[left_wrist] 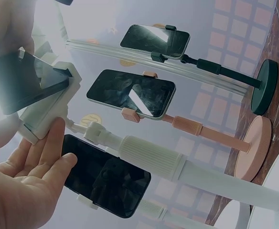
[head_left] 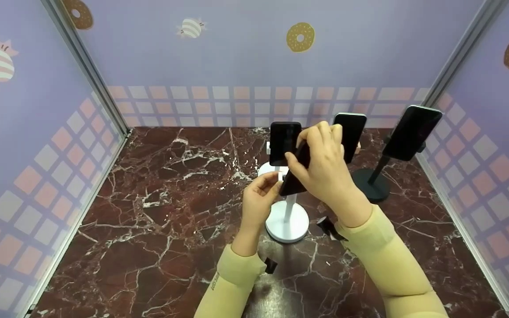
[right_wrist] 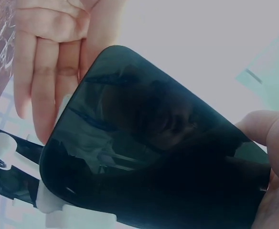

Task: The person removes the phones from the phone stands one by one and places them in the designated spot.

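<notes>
My right hand (head_left: 325, 163) grips a dark smartphone (head_left: 294, 182) by its edges, tilted over a white phone stand. In the right wrist view the phone's glossy screen (right_wrist: 158, 143) fills the middle, its lower end beside the white clamp (right_wrist: 82, 217). Fingers of my left hand (head_left: 259, 201) hold the edge of that clamp. The left wrist view shows the clamp (left_wrist: 48, 114) tilted around the phone's end; whether the phone is fully seated I cannot tell. Below stands the stand's round white base (head_left: 287, 225) on the marbled table.
Behind, another white stand bears a black phone (head_left: 283, 143). To its right a phone (head_left: 354, 132) stands on a pink stand (left_wrist: 254, 148), and farther right one (head_left: 413, 132) on a dark green stand (head_left: 371, 185). Purple patterned walls (head_left: 254, 57) enclose the reddish marbled table (head_left: 157, 212).
</notes>
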A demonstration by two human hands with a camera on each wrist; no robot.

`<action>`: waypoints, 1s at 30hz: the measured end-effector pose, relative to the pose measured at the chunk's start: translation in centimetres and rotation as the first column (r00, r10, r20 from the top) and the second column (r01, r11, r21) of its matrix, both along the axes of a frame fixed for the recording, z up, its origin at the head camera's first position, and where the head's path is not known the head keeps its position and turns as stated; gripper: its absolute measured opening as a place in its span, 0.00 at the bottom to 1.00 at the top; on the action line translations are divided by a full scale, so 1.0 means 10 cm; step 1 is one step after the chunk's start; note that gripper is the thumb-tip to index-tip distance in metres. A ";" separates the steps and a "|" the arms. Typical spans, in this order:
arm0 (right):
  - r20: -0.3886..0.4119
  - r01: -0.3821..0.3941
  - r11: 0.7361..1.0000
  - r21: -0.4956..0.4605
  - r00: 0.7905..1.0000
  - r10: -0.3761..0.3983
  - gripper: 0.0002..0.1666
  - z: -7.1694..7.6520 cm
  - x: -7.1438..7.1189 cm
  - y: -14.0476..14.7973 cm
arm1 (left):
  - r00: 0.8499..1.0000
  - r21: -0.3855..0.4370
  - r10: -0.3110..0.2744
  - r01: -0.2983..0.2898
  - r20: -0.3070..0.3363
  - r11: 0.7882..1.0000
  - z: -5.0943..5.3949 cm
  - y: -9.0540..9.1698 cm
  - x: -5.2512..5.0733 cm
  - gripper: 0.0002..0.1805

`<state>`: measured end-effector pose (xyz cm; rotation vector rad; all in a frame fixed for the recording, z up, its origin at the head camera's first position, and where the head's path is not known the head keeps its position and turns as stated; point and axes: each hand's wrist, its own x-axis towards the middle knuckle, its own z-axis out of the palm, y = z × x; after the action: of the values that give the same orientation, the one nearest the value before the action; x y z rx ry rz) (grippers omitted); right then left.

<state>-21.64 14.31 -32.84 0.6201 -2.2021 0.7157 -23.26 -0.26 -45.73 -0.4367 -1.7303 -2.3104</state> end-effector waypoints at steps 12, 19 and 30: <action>-0.102 -0.055 0.997 -0.053 0.994 0.049 0.17 0.08 -0.01 0.07 | 0.999 0.035 -0.046 0.046 -0.001 0.998 0.00 -0.02 0.02 0.24; -0.153 -0.087 0.993 -0.086 0.985 0.073 0.16 0.11 -0.03 0.09 | 0.999 0.030 -0.033 0.033 -0.012 0.999 0.00 -0.01 0.01 0.25; -0.176 -0.078 0.986 -0.146 0.983 0.051 0.16 0.17 0.01 0.16 | 1.000 -0.011 -0.003 0.003 0.010 1.000 0.00 0.01 0.02 0.16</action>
<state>-21.58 15.94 -31.16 0.6524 -1.9566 0.8243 -23.08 -0.20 -45.72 -0.4305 -1.7490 -2.3100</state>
